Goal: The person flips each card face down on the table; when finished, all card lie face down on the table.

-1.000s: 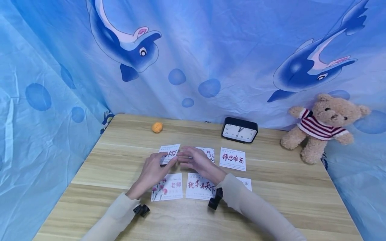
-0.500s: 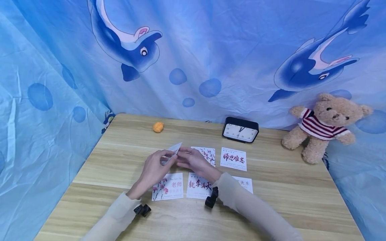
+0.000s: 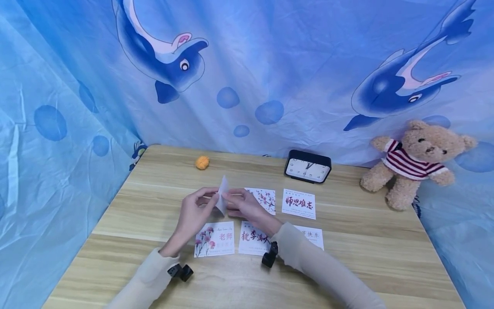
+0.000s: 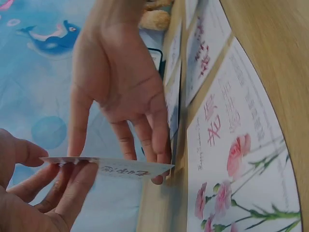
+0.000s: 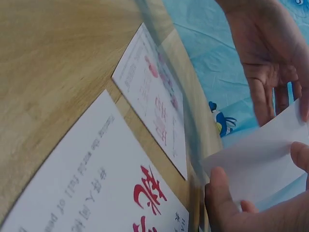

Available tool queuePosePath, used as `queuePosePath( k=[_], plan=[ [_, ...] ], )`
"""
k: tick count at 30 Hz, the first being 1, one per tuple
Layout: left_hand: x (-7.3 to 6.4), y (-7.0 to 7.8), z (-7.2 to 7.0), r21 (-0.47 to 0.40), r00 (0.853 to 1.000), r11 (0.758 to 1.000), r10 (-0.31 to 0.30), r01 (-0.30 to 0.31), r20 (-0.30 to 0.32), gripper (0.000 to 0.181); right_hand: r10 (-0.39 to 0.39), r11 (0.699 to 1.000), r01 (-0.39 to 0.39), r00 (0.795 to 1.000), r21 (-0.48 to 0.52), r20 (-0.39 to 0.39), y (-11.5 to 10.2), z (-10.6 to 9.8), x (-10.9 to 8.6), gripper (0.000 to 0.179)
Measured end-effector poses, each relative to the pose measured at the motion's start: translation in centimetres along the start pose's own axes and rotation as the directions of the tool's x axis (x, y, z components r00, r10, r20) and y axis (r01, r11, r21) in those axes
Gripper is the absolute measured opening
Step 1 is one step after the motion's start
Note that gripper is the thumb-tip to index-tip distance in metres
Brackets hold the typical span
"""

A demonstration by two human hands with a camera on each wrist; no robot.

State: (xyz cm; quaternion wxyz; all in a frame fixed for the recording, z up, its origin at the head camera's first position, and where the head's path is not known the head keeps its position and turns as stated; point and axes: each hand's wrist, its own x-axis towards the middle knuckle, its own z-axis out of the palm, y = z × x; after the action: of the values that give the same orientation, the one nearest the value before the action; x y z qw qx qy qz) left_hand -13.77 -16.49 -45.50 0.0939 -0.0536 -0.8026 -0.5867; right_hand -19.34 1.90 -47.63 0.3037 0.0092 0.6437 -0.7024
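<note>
A square white card stands on edge above the table between both hands. My left hand pinches it by thumb and fingers at its left side, also clear in the left wrist view. On the other side, the right hand touches the card's blank face with fairly straight fingers, the thumb against it too. The printed face shows at a slant in the left wrist view. Below the hands lie a carnation card and a red-lettered card, the latter partly covered by the right wrist.
Right of the hands lie a blossom card, another red-lettered card and a card half hidden by the right sleeve. Along the back are an orange ball, a black clock and a teddy bear.
The card has tilted up from a shallow angle to nearly upright, turning its printed face away from the head view. The left hand has rotated with it; the right fingers now meet it.
</note>
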Motion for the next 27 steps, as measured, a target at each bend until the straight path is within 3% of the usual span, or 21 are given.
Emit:
queuePosePath(
  k=[5, 10, 15, 19, 27],
  plan=[
    [0.1, -0.4, -0.6, -0.124, 0.999, 0.992, -0.034, 0.032, -0.017, 0.026, -0.035, 0.996, 0.026, 0.994, -0.083, -0.107, 0.3, -0.2, 0.3, 0.068],
    [0.3, -0.7, -1.3, -0.155, 0.994, 0.985, -0.092, 0.082, -0.056, 0.027, -0.078, 0.991, 0.054, 0.977, -0.124, -0.199, 0.1, -0.4, 0.3, 0.055],
    [0.5, -1.2, -2.0, -0.087, 0.985, 0.986, -0.148, 0.140, -0.087, 0.025, -0.076, 0.994, 0.054, 0.966, -0.097, -0.245, -0.2, -1.1, 0.4, 0.041],
    [0.5, -1.7, -2.4, 0.038, 0.977, 0.981, -0.184, 0.189, -0.107, 0.025, -0.071, 0.995, 0.050, 0.960, -0.085, -0.270, -0.3, -1.7, 0.7, 0.035],
    [0.9, -3.0, -2.5, 0.174, 0.974, 0.962, -0.191, 0.210, -0.118, 0.030, -0.106, 0.990, 0.076, 0.957, -0.121, -0.272, -0.5, -2.0, 1.0, 0.034]
  ],
)
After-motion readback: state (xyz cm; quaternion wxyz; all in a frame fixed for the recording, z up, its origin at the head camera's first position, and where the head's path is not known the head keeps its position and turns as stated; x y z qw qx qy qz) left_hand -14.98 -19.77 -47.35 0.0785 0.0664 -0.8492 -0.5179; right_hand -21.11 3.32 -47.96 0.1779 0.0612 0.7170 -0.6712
